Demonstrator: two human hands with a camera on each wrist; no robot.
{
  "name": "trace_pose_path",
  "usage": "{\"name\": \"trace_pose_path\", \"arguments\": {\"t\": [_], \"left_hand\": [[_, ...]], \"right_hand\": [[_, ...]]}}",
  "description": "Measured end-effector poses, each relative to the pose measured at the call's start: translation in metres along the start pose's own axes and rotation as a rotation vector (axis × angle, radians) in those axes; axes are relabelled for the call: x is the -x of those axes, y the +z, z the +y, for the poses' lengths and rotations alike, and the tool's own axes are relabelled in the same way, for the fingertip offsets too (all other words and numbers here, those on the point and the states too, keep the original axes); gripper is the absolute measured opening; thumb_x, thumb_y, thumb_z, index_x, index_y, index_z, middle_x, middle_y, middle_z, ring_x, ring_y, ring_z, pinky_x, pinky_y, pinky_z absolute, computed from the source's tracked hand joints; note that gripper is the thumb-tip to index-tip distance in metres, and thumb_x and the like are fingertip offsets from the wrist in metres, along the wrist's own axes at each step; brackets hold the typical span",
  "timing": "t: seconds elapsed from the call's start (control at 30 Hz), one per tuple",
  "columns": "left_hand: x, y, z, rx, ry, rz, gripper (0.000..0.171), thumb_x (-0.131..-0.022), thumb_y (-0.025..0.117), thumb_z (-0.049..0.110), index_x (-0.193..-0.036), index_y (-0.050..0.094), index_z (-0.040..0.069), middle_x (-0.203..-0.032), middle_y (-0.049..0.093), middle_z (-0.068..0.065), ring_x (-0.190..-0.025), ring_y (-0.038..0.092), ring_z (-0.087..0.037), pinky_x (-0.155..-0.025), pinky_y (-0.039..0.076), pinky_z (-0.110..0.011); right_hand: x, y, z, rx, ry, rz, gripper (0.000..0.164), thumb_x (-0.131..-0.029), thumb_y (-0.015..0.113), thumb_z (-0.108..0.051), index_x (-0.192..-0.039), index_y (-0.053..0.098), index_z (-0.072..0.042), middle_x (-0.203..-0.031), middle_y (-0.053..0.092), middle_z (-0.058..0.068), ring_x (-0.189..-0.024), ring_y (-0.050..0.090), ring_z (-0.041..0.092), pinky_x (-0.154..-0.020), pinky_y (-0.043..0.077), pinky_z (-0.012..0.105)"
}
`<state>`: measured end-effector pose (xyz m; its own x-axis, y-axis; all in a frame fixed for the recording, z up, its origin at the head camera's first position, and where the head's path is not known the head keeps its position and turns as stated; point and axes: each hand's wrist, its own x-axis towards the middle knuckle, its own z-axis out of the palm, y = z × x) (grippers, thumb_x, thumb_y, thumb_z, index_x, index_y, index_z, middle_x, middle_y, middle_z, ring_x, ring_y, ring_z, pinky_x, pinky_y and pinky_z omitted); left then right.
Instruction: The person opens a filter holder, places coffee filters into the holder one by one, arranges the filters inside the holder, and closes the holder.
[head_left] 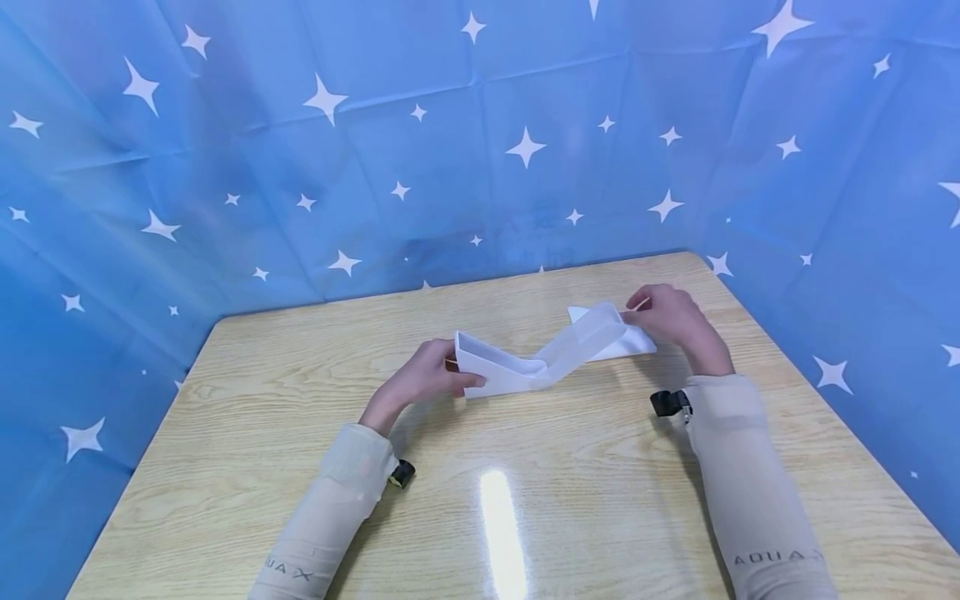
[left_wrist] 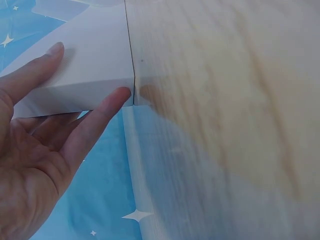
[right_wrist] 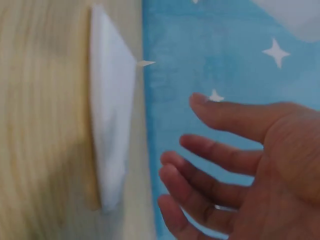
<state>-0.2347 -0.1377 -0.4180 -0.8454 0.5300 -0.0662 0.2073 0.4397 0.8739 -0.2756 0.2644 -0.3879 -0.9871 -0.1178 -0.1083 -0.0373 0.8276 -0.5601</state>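
Observation:
A white box [head_left: 495, 372] with an open, trough-like top is held tilted over the table. My left hand [head_left: 431, 372] grips its left end, the thumb [left_wrist: 47, 60] on one face and the fingers beneath. A translucent cover [head_left: 579, 343] slants up to the right from the box's other end; whether it is hinged there I cannot tell. My right hand [head_left: 667, 315] is beside the cover's raised end, its fingers spread and bent slightly, with nothing between them in the right wrist view. Below it lies a flat white piece [right_wrist: 112, 110], perhaps folded cloth, partly hidden by the cover.
The wood-grain table [head_left: 300, 492] ends at a blue curtain with white stars [head_left: 420, 167] at the back and sides. A bright light reflection [head_left: 502, 533] crosses the table's front. Small black cameras [head_left: 667, 403] sit at both wrists.

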Motion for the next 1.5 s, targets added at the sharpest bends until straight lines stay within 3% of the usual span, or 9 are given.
{"name": "trace_pose_path", "arguments": {"t": [0.17, 0.43, 0.8, 1.5], "left_hand": [[-0.001, 0.000, 0.000, 0.004, -0.002, 0.002, 0.040, -0.091, 0.080, 0.014, -0.128, 0.068, 0.006, -0.109, 0.075, -0.015, -0.077, 0.073, -0.038, -0.070, 0.064, -0.052], [0.001, 0.000, 0.001, 0.022, 0.000, -0.004, 0.040, -0.091, 0.080, 0.013, -0.128, 0.068, 0.004, -0.108, 0.075, -0.017, -0.077, 0.072, -0.040, -0.070, 0.063, -0.054], [0.000, -0.001, 0.000, 0.016, -0.003, -0.002, 0.040, -0.091, 0.080, 0.014, -0.127, 0.068, 0.004, -0.107, 0.075, -0.017, -0.076, 0.072, -0.038, -0.069, 0.063, -0.051], [0.001, 0.000, 0.002, 0.019, -0.011, 0.004, 0.040, -0.090, 0.081, 0.013, -0.127, 0.068, 0.004, -0.110, 0.075, -0.018, -0.077, 0.073, -0.037, -0.070, 0.064, -0.051]], "right_hand": [[0.000, 0.005, 0.010, 0.004, 0.080, -0.001, 0.050, -0.100, 0.063, -0.037, -0.128, 0.063, 0.005, -0.131, 0.061, 0.031, -0.115, 0.058, 0.045, -0.087, 0.050, 0.055], [-0.002, 0.015, 0.020, 0.027, 0.076, -0.023, 0.048, -0.095, 0.068, -0.034, -0.122, 0.065, 0.005, -0.125, 0.065, 0.028, -0.096, 0.058, 0.036, -0.070, 0.047, 0.036], [-0.004, 0.022, 0.024, 0.048, 0.108, -0.021, 0.053, -0.090, 0.077, -0.036, -0.122, 0.063, 0.003, -0.126, 0.063, 0.028, -0.100, 0.058, 0.040, -0.077, 0.048, 0.049], [-0.003, 0.024, 0.025, 0.034, 0.122, 0.031, 0.046, -0.090, 0.078, -0.031, -0.119, 0.062, 0.000, -0.122, 0.063, 0.027, -0.098, 0.056, 0.041, -0.074, 0.047, 0.049]]}}
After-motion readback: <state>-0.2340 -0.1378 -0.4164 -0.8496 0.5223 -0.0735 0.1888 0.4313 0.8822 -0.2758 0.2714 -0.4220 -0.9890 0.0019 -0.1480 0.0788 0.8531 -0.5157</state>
